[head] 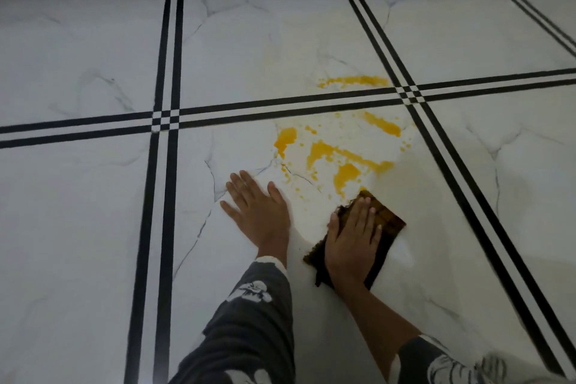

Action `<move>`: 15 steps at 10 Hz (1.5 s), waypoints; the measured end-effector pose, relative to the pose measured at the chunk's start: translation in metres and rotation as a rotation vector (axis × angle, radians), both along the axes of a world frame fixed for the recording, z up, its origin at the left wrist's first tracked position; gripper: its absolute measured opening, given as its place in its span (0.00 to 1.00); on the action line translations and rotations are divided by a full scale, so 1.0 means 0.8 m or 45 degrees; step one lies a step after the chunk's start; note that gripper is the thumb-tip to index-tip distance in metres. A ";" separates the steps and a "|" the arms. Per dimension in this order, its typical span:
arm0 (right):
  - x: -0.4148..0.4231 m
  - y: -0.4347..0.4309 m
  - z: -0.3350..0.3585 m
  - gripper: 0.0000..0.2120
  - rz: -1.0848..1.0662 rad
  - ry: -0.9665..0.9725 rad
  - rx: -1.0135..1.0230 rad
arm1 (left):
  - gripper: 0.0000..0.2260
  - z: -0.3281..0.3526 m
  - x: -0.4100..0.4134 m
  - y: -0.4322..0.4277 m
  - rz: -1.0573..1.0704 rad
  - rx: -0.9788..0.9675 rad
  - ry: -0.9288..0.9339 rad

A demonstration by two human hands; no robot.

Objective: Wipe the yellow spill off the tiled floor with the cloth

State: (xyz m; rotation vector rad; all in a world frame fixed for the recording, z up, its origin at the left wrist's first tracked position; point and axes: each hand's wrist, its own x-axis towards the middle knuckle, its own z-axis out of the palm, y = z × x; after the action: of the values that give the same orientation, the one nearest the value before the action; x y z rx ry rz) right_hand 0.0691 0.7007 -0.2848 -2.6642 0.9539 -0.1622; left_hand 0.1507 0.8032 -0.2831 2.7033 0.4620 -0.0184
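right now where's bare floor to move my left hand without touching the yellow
Bare: the tile strip between the left hand and the vertical double black line, all tiles left of that line, and the tile right of the diagonal double line. Crowded: ahead of the cloth under the right hand, where the yellow spill spreads past the horizontal line.

I see the dark brown cloth [389,221] flat on the white tiled floor [93,212], its far corner at the near edge of the streaked yellow spill [344,173].
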 end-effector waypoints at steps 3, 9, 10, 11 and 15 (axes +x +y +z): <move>0.077 -0.033 0.004 0.30 0.932 0.082 -0.157 | 0.27 0.007 0.018 0.041 -0.158 0.144 -0.003; 0.158 0.059 -0.002 0.27 1.154 0.013 -0.146 | 0.30 -0.006 0.058 0.086 -0.087 0.220 -0.028; 0.178 0.049 0.003 0.29 1.400 0.113 -0.136 | 0.30 -0.007 0.058 0.085 -0.080 0.215 -0.023; 0.222 0.044 0.004 0.26 1.276 0.074 -0.103 | 0.30 -0.009 0.056 0.086 -0.082 0.221 -0.048; 0.295 0.017 0.007 0.24 1.102 0.097 -0.100 | 0.31 -0.012 0.057 0.085 -0.061 0.255 -0.086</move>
State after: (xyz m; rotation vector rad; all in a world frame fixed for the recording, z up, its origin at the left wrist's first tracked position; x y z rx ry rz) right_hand 0.3053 0.7144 -0.2794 -2.8997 -0.2472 0.1014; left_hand 0.1965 0.8713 -0.2931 2.9005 0.3975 0.1112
